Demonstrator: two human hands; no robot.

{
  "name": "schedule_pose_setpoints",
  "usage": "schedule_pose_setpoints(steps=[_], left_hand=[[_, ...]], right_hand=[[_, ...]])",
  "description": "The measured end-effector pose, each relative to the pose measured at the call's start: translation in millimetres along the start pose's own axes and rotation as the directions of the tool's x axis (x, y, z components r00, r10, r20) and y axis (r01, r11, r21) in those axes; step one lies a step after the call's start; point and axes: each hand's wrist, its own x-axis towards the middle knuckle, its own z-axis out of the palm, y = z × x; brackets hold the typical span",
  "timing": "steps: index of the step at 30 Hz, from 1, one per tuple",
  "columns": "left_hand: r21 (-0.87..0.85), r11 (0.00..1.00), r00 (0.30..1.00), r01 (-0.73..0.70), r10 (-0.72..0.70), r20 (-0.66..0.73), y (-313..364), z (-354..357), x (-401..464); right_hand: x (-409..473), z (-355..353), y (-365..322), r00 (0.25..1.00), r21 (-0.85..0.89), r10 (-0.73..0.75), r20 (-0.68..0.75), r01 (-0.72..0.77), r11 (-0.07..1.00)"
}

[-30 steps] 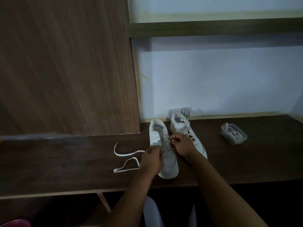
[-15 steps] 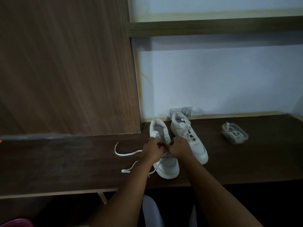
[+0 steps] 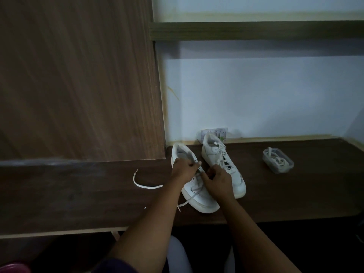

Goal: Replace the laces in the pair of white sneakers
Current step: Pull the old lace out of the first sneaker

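Two white sneakers stand side by side on the dark wooden desk [image 3: 295,194], toes toward me. The right sneaker [image 3: 234,174] is fully laced. Over the eyelets of the left sneaker [image 3: 201,201], my left hand [image 3: 182,170] pinches the white lace [image 3: 145,185] near the shoe's upper eyelets. My right hand [image 3: 217,179] is curled over the middle eyelets, gripping the lace there. One loose end trails left across the desk in a curve; the other runs down over the toe to the front edge.
A small clear plastic tub [image 3: 277,160] holding coiled white laces sits on the desk to the right. A wall socket plate [image 3: 214,133] is behind the shoes. A tall wooden panel [image 3: 78,75] rises at the left, and a shelf [image 3: 256,30] runs above.
Both hands have moved up the left sneaker toward its collar, pulling the lace. The loose lace on the desk has shortened and straightened.
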Motion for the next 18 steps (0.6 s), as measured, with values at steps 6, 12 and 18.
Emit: schedule_pose_setpoints(steps=[6, 12, 18], left_hand=[[0.009, 0.999, 0.999, 0.040, -0.041, 0.029, -4, -2, 11], [-0.057, 0.998, 1.000, 0.007, -0.007, 0.009, -14, 1, 12], [-0.080, 0.997, 0.999, 0.017, -0.013, 0.049, -14, -1, 11]], right_hand=[[10, -1, -7, 0.984, -0.073, 0.070, 0.164, -0.058, 0.996], [-12, -17, 2, 0.827, 0.627, 0.365, 0.428, -0.562, 0.540], [20, -14, -13, 0.972, -0.095, 0.123, 0.198, -0.106, 0.990]])
